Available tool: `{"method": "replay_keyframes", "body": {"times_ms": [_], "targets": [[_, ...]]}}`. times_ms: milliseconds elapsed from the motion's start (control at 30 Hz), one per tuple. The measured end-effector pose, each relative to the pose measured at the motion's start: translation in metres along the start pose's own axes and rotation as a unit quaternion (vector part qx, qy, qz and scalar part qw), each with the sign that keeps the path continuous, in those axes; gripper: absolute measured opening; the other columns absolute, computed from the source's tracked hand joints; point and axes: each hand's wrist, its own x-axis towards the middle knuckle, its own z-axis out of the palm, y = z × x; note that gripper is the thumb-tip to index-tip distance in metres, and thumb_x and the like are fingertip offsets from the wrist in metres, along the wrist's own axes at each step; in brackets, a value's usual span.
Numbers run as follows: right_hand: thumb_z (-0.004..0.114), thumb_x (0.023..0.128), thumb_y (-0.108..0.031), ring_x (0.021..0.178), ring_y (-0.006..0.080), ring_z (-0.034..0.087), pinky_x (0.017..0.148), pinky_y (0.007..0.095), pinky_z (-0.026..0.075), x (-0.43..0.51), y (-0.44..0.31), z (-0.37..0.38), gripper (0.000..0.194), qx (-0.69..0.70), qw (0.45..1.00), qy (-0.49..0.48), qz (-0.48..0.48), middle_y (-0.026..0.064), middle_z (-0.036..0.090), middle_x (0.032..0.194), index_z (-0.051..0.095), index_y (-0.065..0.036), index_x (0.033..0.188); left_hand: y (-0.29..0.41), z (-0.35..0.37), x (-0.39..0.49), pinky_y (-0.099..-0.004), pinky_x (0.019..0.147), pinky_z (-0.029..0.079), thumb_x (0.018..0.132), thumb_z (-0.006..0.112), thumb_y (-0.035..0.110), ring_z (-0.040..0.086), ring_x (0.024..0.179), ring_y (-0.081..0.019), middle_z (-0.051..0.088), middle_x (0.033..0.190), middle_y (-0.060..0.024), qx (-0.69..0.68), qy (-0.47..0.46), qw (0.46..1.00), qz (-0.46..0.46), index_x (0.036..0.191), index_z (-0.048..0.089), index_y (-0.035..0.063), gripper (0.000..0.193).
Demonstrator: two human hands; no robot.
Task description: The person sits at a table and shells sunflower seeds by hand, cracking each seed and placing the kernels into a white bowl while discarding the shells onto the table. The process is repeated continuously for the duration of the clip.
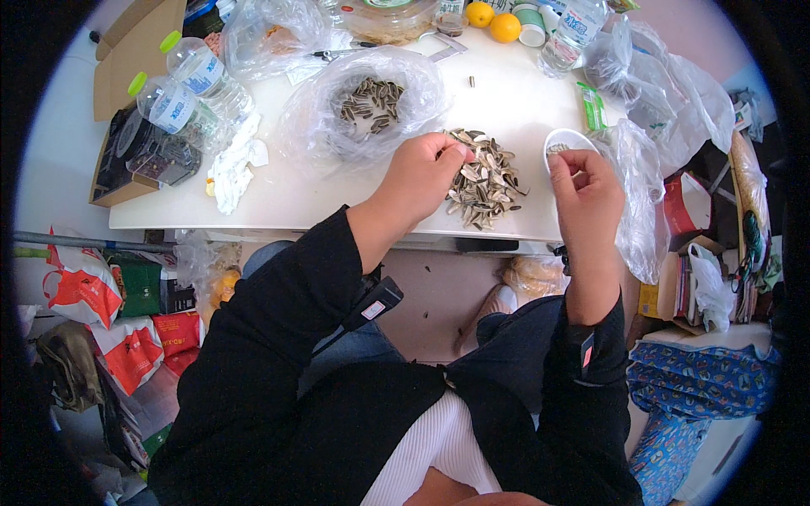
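My left hand (421, 174) is at the left edge of a loose pile of sunflower seed shells (486, 183) on the white table. Its thumb and fingertips are pinched together; whether a seed or shell is between them cannot be made out. Over the near side of a small white bowl (573, 135), my right hand (588, 196) has its thumb and fingers drawn together, their contents hidden. Pale kernels (557, 148) show inside the bowl. Behind my left hand, an opened clear plastic bag (421, 82) holds dark striped sunflower seeds (380, 95). A single seed (471, 81) lies beyond the pile.
Two water bottles (174, 107) and crumpled tissue (237, 167) are on the left. Oranges (505, 28), a paper cup (529, 25) and another bottle (569, 38) stand at the back. Plastic bags (639, 190) hang over the right edge. A green packet (591, 106) lies behind the bowl.
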Motion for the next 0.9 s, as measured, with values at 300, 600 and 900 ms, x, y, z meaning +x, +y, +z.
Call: {"method": "replay_keyframes", "body": {"times_ms": [300, 600, 900], "targets": [[0.073, 0.084, -0.008, 0.063, 0.0054, 0.052, 0.057, 0.0196, 0.043, -0.026, -0.020, 0.022, 0.013, 0.135, 0.976, -0.144, -0.091, 0.0001, 0.060, 0.075, 0.066, -0.002, 0.094, 0.005, 0.001, -0.006, -0.0195, 0.050, 0.034, 0.092, 0.043, 0.011, 0.042, 0.058, -0.0054, 0.060, 0.081, -0.0022, -0.176, -0.118, 0.976, -0.058, 0.116, 0.059, -0.0044, 0.032], [0.065, 0.089, -0.006, 0.068, 0.0074, 0.058, 0.063, 0.0208, 0.046, -0.028, -0.014, 0.026, 0.011, 0.344, 0.888, -0.291, 0.096, 0.0046, 0.065, 0.085, 0.062, 0.001, 0.098, 0.009, 0.012, -0.021, -0.0172, 0.057, 0.039, 0.101, 0.037, 0.013, 0.045, 0.068, -0.0062, 0.057, 0.091, -0.0021, -0.186, -0.186, 0.964, -0.033, 0.138, 0.044, -0.0006, 0.040], [0.061, 0.093, -0.005, 0.078, 0.0056, 0.059, 0.069, 0.0202, 0.047, -0.029, -0.015, 0.030, 0.010, 0.401, 0.894, -0.167, 0.108, 0.0020, 0.065, 0.089, 0.060, 0.000, 0.102, 0.007, 0.006, -0.015, -0.0188, 0.048, 0.032, 0.102, 0.043, 0.023, 0.038, 0.056, -0.0048, 0.049, 0.071, 0.0014, -0.254, -0.211, 0.942, -0.062, 0.110, 0.054, 0.0036, 0.024]]}}
